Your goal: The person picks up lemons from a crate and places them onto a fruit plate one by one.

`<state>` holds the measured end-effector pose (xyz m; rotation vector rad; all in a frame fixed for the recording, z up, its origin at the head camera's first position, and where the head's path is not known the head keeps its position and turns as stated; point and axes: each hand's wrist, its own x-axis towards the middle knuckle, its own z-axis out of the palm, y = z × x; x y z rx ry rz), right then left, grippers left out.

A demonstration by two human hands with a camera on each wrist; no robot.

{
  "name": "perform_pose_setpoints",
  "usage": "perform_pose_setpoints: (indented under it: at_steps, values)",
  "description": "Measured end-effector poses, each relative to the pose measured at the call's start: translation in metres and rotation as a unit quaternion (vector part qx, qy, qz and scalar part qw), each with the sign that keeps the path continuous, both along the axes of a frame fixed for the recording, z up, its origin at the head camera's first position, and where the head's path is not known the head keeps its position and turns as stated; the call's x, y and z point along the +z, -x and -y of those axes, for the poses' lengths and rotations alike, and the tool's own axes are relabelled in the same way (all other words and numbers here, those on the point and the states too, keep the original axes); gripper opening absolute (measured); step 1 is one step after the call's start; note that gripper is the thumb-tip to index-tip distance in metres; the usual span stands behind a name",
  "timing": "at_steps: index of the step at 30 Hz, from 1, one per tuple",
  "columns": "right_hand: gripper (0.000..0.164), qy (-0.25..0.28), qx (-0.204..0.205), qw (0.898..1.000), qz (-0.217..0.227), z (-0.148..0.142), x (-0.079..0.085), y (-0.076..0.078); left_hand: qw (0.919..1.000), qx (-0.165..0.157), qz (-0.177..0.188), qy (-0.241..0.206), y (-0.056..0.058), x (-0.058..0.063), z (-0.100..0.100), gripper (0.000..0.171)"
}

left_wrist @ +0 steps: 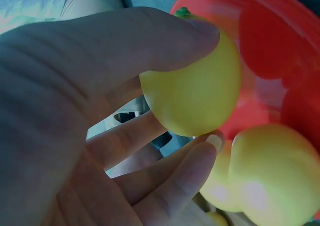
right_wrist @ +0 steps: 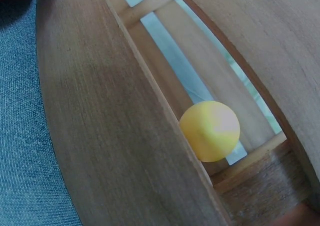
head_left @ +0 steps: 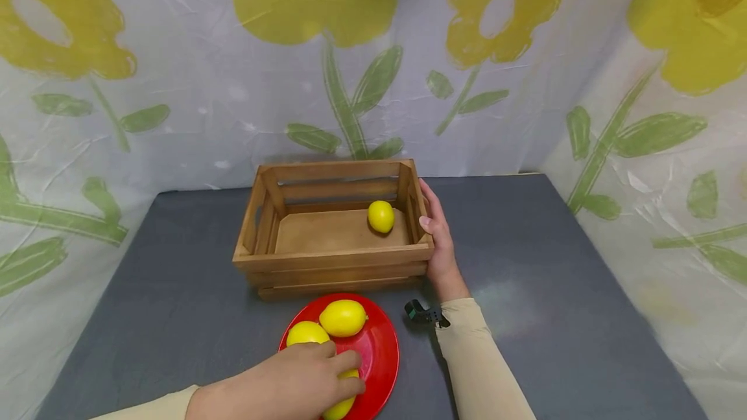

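My left hand [head_left: 292,378] reaches over the red plate [head_left: 382,358] and grips a lemon [head_left: 344,400], partly covered by the fingers. In the left wrist view the thumb presses across this lemon [left_wrist: 200,90], near its green stem end. Two more lemons lie on the plate: one [head_left: 343,318] in full view, the other [head_left: 306,332] partly behind the hand. My right hand [head_left: 440,242] holds the right end of a slatted wooden crate [head_left: 332,263], thumb at the rim. Inside the crate, toward its right end, sits a single lemon [head_left: 381,216], also seen in the right wrist view.
Crate and plate stand on a dark grey table [head_left: 543,290], the plate just in front of the crate. Behind and along the sides hangs a pale curtain [head_left: 222,70] with large yellow flowers. A small black device [head_left: 425,314] is at the right wrist.
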<state>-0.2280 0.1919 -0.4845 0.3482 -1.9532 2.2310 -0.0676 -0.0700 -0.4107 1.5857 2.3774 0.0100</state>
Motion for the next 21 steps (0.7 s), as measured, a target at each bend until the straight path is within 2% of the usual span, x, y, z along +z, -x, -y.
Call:
perform_pose_setpoints:
  at_steps: [5, 13, 21]
  values:
    - [0.074, -0.003, -0.005, 1.0, -0.001, 0.001, -0.001, 0.0, 0.9997, -0.013, -0.023, 0.001, -0.002, -0.008, -0.002, 0.042]
    - [0.072, -0.005, 0.001, 1.0, -0.001, 0.002, 0.0, 0.0, 0.9997, -0.011, -0.014, 0.018, -0.002, -0.013, -0.002, 0.041]
    - [0.072, -0.004, -0.007, 1.0, -0.002, 0.001, -0.001, 0.0, 0.9998, -0.002, -0.002, 0.022, -0.001, -0.014, -0.003, 0.045]
